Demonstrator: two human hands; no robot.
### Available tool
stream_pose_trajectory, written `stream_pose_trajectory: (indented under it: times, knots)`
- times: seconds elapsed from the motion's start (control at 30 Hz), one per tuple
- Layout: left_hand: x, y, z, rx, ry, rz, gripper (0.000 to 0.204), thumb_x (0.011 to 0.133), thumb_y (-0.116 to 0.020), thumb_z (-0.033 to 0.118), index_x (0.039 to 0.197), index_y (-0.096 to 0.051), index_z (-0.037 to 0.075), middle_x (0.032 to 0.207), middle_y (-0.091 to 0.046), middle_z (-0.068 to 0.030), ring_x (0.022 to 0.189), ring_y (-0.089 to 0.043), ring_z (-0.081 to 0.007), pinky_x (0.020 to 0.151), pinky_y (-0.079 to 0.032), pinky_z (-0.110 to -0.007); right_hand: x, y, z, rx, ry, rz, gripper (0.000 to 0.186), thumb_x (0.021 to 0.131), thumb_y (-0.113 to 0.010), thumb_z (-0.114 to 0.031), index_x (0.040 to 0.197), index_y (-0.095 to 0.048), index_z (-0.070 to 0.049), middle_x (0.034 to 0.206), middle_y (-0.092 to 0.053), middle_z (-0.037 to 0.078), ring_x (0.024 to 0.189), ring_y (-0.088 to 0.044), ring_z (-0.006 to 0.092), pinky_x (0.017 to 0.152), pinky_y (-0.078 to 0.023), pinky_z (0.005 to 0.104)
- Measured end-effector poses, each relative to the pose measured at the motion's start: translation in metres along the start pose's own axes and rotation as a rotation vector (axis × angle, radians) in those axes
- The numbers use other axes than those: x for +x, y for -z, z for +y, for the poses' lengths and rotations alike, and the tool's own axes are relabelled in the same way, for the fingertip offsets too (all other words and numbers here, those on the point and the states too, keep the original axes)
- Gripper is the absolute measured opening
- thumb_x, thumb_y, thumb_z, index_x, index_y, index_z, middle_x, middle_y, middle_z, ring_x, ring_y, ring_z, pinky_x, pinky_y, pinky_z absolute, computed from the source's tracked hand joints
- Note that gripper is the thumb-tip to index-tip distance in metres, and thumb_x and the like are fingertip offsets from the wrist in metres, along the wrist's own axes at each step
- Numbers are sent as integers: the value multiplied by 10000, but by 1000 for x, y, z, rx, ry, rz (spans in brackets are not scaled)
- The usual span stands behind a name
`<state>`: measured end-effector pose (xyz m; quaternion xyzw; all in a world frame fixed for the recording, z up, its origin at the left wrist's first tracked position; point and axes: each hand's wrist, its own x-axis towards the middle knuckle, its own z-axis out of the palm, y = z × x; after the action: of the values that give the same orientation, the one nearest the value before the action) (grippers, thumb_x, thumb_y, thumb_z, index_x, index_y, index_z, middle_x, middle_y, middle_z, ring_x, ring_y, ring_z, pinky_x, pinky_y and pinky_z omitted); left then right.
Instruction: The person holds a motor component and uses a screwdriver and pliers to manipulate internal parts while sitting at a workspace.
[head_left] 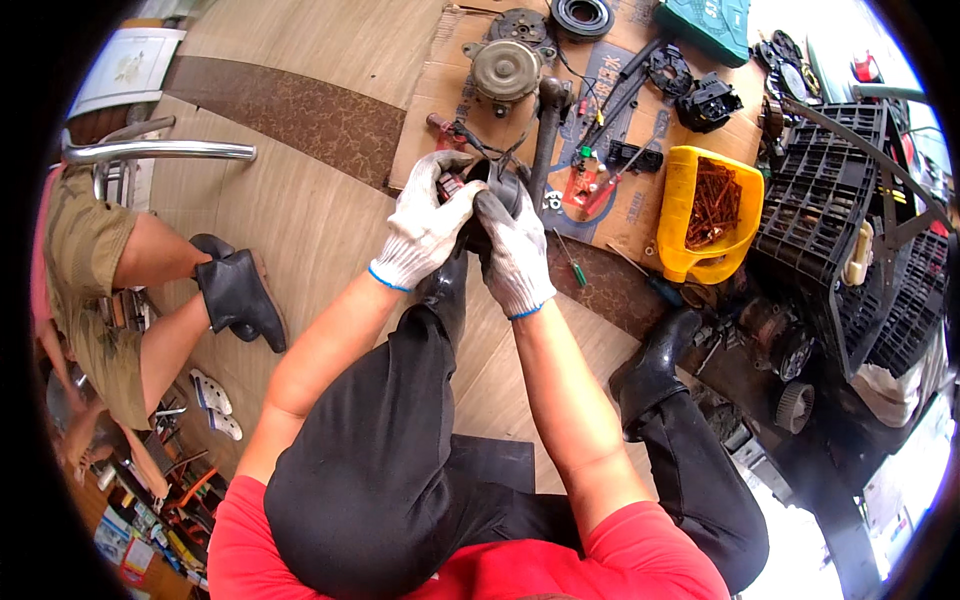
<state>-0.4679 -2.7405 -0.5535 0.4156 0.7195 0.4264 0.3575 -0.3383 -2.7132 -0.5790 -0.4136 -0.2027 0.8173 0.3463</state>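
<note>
Both my hands wear white knit gloves and meet above my left knee. My left hand and my right hand are closed together around a small dark motor part, with red and black wires running from it toward the cardboard. The part is mostly hidden by my fingers. A dark hammer-like tool stands just beyond my right hand.
On a flattened cardboard sheet lie a round grey motor, black rings, plugs and a green-handled screwdriver. A yellow tub of copper scrap and black plastic crates sit to the right. Another person sits at left in black boots.
</note>
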Motion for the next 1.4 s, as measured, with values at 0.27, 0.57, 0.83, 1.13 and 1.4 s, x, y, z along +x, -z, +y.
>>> stream_pose_trajectory:
  times: [0.27,0.57,0.83,1.13,1.4]
  knots:
    - [-3,20,-6,-1023,296,-89,349,928,-566,147,1243,-561,-4,1159,-652,-155,1062,-664,-288,935,-560,-445,-4,21,4,593,-66,-78,474,1020,-534,-323,1449,-497,-125,1318,-622,65,1191,-622,208,1013,-525,390]
    - [3,36,-30,-1676,506,-229,604,939,-622,488,1352,-576,50,1247,-647,-220,1127,-618,-443,923,-536,-546,-11,52,-5,759,-155,-366,819,899,-554,-690,1465,-468,-105,1396,-580,184,1167,-648,344,941,-578,475]
    - [-9,40,-43,-1490,570,-52,550,1007,-465,530,1331,-598,106,1142,-698,-197,1006,-687,-377,818,-584,-563,-7,87,-44,820,-48,-270,768,923,-539,-642,1472,-472,-109,1420,-553,218,1184,-625,415,938,-562,560]
    - [-12,37,-53,-1388,646,-4,527,1029,-417,507,1283,-601,83,1091,-698,-200,983,-664,-402,765,-593,-550,6,142,-138,664,272,-202,903,853,-627,-694,1498,-413,-100,1441,-530,191,1303,-527,430,1082,-448,618]
    - [-8,47,-53,-1256,625,-35,533,1019,-430,501,1286,-605,74,1183,-661,-180,1035,-636,-378,815,-560,-502,-5,147,-91,956,197,-58,801,884,-561,-700,1436,-492,-123,1363,-592,177,1197,-599,418,947,-546,608]
